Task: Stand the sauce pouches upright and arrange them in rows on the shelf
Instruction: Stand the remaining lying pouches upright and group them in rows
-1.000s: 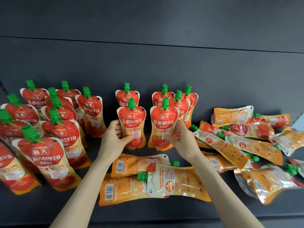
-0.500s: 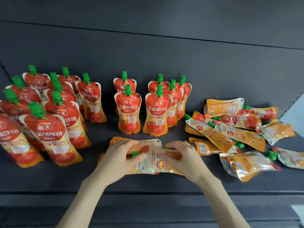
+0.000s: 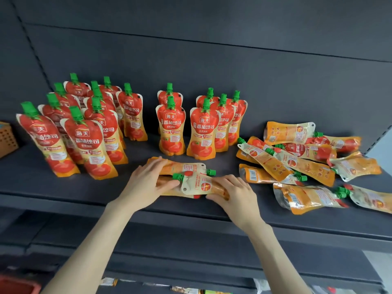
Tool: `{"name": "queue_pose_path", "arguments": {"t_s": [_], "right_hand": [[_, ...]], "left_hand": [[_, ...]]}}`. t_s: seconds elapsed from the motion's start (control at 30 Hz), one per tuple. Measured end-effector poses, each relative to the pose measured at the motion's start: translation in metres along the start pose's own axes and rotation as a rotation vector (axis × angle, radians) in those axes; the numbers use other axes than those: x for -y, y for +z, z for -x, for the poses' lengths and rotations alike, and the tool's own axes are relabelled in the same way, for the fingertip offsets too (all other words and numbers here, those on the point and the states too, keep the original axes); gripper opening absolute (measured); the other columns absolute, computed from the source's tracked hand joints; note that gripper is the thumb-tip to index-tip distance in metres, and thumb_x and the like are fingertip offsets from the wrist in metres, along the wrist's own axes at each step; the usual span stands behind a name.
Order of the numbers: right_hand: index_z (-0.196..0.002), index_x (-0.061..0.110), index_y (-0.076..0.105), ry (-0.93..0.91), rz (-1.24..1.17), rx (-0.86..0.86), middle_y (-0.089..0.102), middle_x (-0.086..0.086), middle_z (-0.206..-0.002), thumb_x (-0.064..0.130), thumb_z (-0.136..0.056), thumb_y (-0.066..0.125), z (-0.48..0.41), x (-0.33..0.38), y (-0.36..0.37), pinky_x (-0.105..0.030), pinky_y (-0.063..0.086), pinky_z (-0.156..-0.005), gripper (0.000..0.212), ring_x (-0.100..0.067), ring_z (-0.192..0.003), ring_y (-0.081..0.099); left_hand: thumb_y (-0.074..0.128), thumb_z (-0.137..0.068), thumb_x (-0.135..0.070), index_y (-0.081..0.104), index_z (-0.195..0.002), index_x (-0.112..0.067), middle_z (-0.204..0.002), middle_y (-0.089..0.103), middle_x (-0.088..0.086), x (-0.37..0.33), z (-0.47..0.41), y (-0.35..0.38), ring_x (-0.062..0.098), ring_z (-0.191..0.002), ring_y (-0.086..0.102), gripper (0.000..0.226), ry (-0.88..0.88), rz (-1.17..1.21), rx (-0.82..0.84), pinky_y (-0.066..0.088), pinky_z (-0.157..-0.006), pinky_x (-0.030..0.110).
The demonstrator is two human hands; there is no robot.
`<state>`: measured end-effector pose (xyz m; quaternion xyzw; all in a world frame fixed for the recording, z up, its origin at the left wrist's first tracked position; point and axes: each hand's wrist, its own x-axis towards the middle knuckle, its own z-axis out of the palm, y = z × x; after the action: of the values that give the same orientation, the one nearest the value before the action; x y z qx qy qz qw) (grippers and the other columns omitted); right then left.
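Observation:
Red and orange sauce pouches with green caps stand on the dark shelf (image 3: pixel 63 187): a large group at the left (image 3: pixel 89 136), a two-deep row in the middle (image 3: pixel 170 128) and a cluster beside it (image 3: pixel 203 130). A few pouches lie flat at the front centre. My left hand (image 3: pixel 148 181) presses on their left end, thumb by the green cap of the top lying pouch (image 3: pixel 199 184). My right hand (image 3: pixel 231 194) grips that pouch's right end. Another flat pouch (image 3: pixel 186 167) lies just behind it.
A loose pile of several flat pouches (image 3: pixel 297 162) covers the right part of the shelf. An orange perforated basket (image 3: pixel 6 139) sits at the far left edge. A lower shelf (image 3: pixel 191 251) runs below, with a red object (image 3: pixel 19 285) at the bottom left.
Both hands left the two standing middle pouches and came down onto the flat pouches at the front. They now hold the top one at both ends.

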<state>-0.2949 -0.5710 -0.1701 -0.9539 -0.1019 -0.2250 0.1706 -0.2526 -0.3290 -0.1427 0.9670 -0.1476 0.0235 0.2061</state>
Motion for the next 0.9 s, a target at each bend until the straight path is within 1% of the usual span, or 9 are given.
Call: {"name": "queue_pose_path", "arguments": {"t_s": [0.07, 0.17, 0.23, 0.37, 0.43, 0.53, 0.67, 0.8, 0.9], "right_hand": [[-0.105, 0.026, 0.067, 0.022, -0.032, -0.021, 0.067, 0.007, -0.098, 0.056, -0.076, 0.06, 0.0, -0.001, -0.002, -0.03, 0.048, -0.068, 0.043, -0.02, -0.085, 0.063], [-0.107, 0.024, 0.066, 0.085, -0.114, -0.076, 0.068, 0.007, -0.098, 0.056, -0.079, 0.056, -0.001, -0.002, -0.006, -0.03, 0.047, -0.065, 0.044, -0.02, -0.085, 0.064], [-0.108, 0.021, 0.065, 0.129, -0.203, -0.113, 0.068, 0.007, -0.095, 0.052, -0.081, 0.058, -0.002, -0.002, -0.01, -0.032, 0.048, -0.063, 0.041, -0.019, -0.083, 0.064], [-0.109, 0.02, 0.062, 0.246, -0.375, -0.136, 0.064, 0.011, -0.085, 0.045, -0.083, 0.061, -0.004, 0.003, -0.018, -0.029, 0.047, -0.068, 0.037, -0.011, -0.079, 0.06], [-0.109, 0.023, 0.06, 0.298, -0.471, -0.118, 0.062, 0.014, -0.081, 0.047, -0.082, 0.06, -0.006, 0.007, -0.018, -0.024, 0.045, -0.066, 0.036, -0.007, -0.075, 0.057], [-0.109, 0.024, 0.059, 0.32, -0.62, -0.115, 0.064, 0.007, -0.081, 0.053, -0.081, 0.054, -0.012, 0.011, -0.017, -0.023, 0.043, -0.063, 0.04, -0.01, -0.073, 0.056], [-0.112, 0.024, 0.057, 0.34, -0.822, -0.134, 0.065, 0.004, -0.088, 0.046, -0.086, 0.053, -0.017, 0.012, -0.015, -0.027, 0.043, -0.068, 0.034, -0.012, -0.078, 0.057], [-0.107, 0.034, 0.057, 0.356, -0.909, -0.155, 0.064, 0.013, -0.096, 0.05, -0.086, 0.052, -0.015, 0.011, -0.013, -0.024, 0.046, -0.076, 0.027, -0.008, -0.09, 0.057], [-0.11, 0.031, 0.056, 0.383, -0.99, -0.217, 0.065, 0.015, -0.101, 0.048, -0.089, 0.052, -0.017, 0.008, -0.014, -0.022, 0.047, -0.079, 0.028, -0.003, -0.096, 0.059]], "left_hand": [[0.03, -0.078, -0.076, 0.021, -0.146, -0.023, -0.156, 0.018, -0.003, 0.001, 0.001, -0.003, 0.018, -0.143, 0.017, 0.087, -0.03, -0.068, 0.056, 0.023, -0.109, 0.043], [-0.019, -0.047, -0.091, 0.022, -0.146, -0.028, -0.151, 0.026, -0.007, 0.002, -0.002, -0.001, 0.016, -0.137, 0.021, 0.124, 0.007, -0.273, 0.043, 0.022, -0.101, 0.039], [-0.022, -0.044, -0.09, 0.032, -0.141, -0.031, -0.142, 0.035, -0.007, 0.005, -0.007, 0.001, 0.017, -0.129, 0.027, 0.126, 0.029, -0.328, 0.002, 0.019, -0.099, 0.037], [-0.013, -0.045, -0.094, 0.041, -0.135, -0.025, -0.138, 0.038, 0.0, 0.004, -0.018, -0.001, 0.021, -0.133, 0.028, 0.126, 0.082, -0.313, 0.048, 0.008, -0.114, 0.042], [0.008, -0.055, -0.093, 0.037, -0.136, -0.017, -0.144, 0.037, 0.002, 0.003, -0.022, 0.0, 0.021, -0.137, 0.028, 0.114, 0.087, -0.221, 0.106, 0.012, -0.115, 0.04], [0.024, -0.061, -0.09, 0.037, -0.13, -0.022, -0.132, 0.052, -0.001, 0.002, -0.025, 0.001, 0.018, -0.122, 0.045, 0.098, 0.093, -0.169, 0.095, 0.026, -0.102, 0.036], [0.051, -0.072, -0.074, 0.043, -0.132, -0.029, -0.129, 0.052, -0.008, -0.001, -0.028, 0.002, 0.014, -0.12, 0.045, 0.075, 0.1, -0.103, 0.039, 0.028, -0.096, 0.037], [0.058, -0.071, -0.068, 0.063, -0.108, -0.033, -0.106, 0.063, -0.014, 0.001, -0.03, 0.005, 0.013, -0.102, 0.055, 0.052, 0.136, 0.041, -0.055, 0.037, -0.088, 0.036], [0.064, -0.077, -0.055, 0.068, -0.1, -0.031, -0.094, 0.068, -0.01, 0.004, -0.029, 0.004, 0.015, -0.091, 0.06, 0.034, 0.11, 0.187, -0.131, 0.045, -0.084, 0.041]]}}
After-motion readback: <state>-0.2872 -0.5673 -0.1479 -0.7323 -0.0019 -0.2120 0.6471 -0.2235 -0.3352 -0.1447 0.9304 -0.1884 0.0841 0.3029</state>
